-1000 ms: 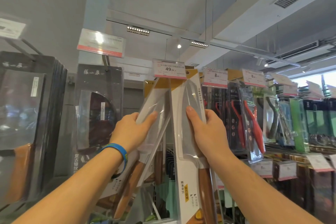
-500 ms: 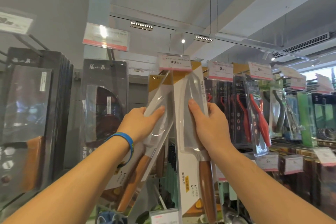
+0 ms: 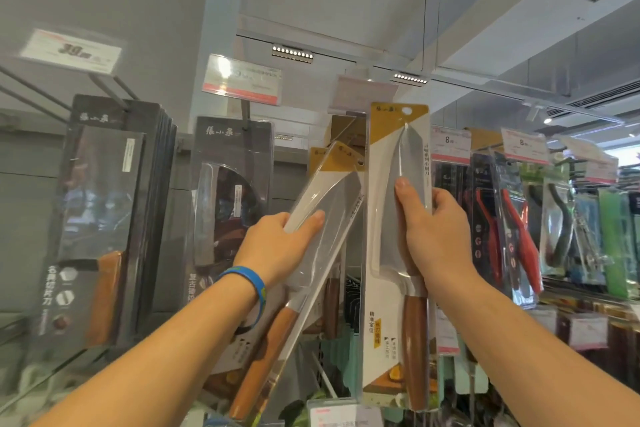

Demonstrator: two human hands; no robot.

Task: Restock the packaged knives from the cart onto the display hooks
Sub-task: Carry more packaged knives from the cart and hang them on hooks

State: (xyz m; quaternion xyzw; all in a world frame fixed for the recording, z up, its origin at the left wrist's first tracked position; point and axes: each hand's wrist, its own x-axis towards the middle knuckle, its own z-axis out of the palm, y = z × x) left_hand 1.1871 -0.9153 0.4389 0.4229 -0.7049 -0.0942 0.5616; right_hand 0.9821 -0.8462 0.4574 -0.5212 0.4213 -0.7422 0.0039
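Shop aisle, peg wall of boxed knives [image 3: 104, 218]. Upright pack [image 3: 382, 288] gripped in right hand [image 3: 436, 236], thumb across blister, fingers curled round far edge. Hang-hole just below price tag [image 3: 363, 94], probably for lining up with hook; hook itself not made out. Tilted pack [image 3: 322, 204] below-left of tag, pinched in left hand [image 3: 277, 250], likely swung aside for access. Neither judged hung yet.

Light: bright, even, was thrown by ceiling track lamps [image 3: 292, 53].
Glare: was caught on the tilted knife pack [image 3: 332, 198].
Blur: left price tag [image 3: 71, 51] was smeared.
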